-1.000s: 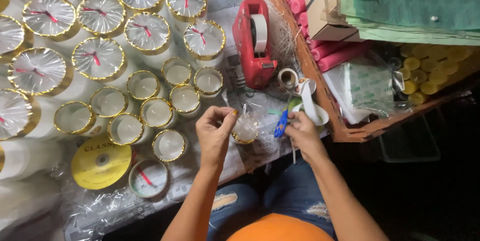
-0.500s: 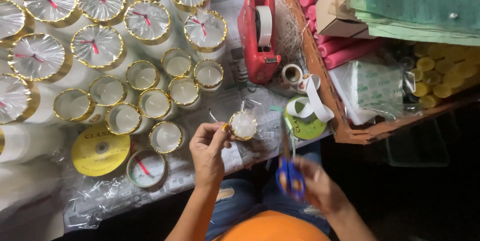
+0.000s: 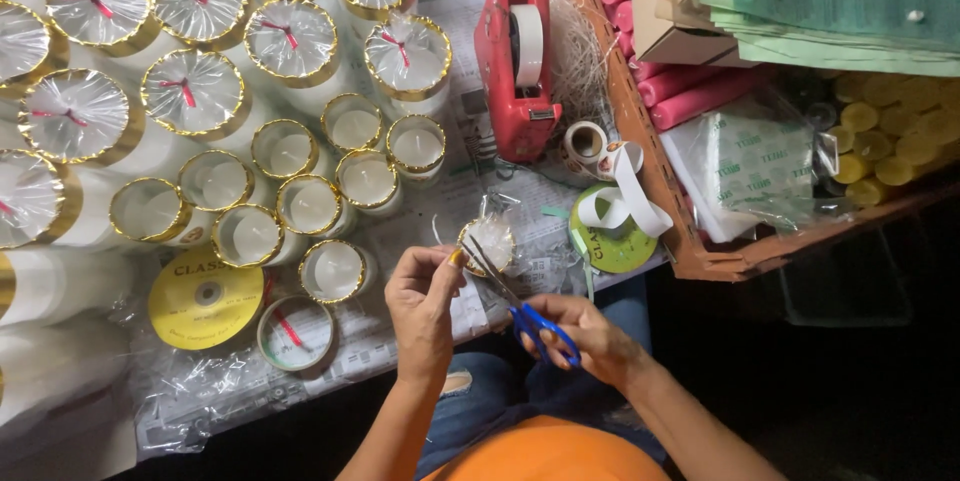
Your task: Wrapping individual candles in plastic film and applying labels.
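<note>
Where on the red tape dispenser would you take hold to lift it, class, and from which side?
Grip the red tape dispenser across its narrow body, coming from above. It lies long and slim, with the tape roll filling its far end and bare table along its left flank.

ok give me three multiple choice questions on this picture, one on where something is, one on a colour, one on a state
1. Where is the red tape dispenser?
A. beyond the small wrapped candle
B. on the person's lap
C. inside the wooden tray

2. What colour are the handles of the scissors?
A. green
B. blue
C. white

3. How is the small wrapped candle held?
A. lying loose on the table
B. pinched by the right hand
C. pinched by the left hand

Answers:
1. A, it stands on the newspaper further from the person than the candle.
2. B, blue loops show in the right hand.
3. C, the left fingers grip its rim while the scissor blades reach it.
</note>
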